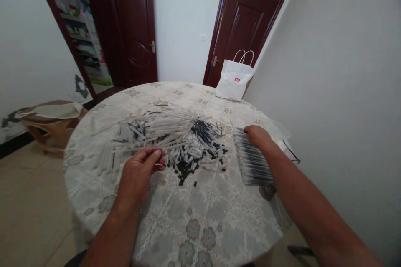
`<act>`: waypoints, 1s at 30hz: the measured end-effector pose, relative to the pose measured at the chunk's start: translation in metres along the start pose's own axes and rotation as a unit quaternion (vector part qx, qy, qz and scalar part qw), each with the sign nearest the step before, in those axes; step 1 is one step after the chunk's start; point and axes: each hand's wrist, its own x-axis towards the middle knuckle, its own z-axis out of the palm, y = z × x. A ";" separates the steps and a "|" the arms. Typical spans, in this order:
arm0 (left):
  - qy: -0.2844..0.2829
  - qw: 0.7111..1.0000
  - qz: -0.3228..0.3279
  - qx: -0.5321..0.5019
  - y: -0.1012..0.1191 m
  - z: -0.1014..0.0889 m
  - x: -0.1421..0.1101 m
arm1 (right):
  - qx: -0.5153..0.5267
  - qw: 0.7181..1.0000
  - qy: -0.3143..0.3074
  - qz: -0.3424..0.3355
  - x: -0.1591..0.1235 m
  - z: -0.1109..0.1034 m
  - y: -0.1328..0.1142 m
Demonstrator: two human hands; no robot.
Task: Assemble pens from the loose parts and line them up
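My left hand (142, 171) is closed in a pinch at the near edge of a heap of pen parts; whatever is between its fingertips is too small to make out. White pen barrels (167, 127) and thin black refills (205, 131) lie heaped beyond it. Small white pieces (191, 150) and black caps (184, 167) are scattered on the heap's near side. Over on the right, my right hand (257, 135) has its fingers closed around the end of a pen at the far end of a neat row of pens (252, 160). My forearm hides part of that row.
A round table with a patterned cloth (194, 204) carries everything. A white paper bag (234, 79) stands at its back right, near the wall. A dark round object (267, 192) sits below the row of pens. To the left is a wooden stool (53, 123).
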 end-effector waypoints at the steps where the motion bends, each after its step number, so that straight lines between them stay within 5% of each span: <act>1: 0.006 1.000 0.000 -0.006 0.000 0.000 0.000 | 0.005 1.000 0.001 -0.015 -0.006 -0.004 -0.009; 8: 0.027 0.999 0.015 -0.030 -0.003 0.001 0.000 | 0.053 0.985 -0.014 -0.161 -0.062 -0.008 -0.102; 11: 0.038 0.998 0.017 -0.039 -0.001 0.001 0.000 | 0.056 0.989 -0.005 -0.136 -0.068 -0.003 -0.128; 15: 0.044 0.998 0.019 -0.043 -0.001 0.000 0.000 | 0.049 0.996 0.005 -0.068 -0.058 0.007 -0.140; 30: 0.024 0.999 0.010 -0.028 -0.001 -0.001 -0.002 | 0.088 0.995 0.042 -0.033 -0.054 0.030 -0.154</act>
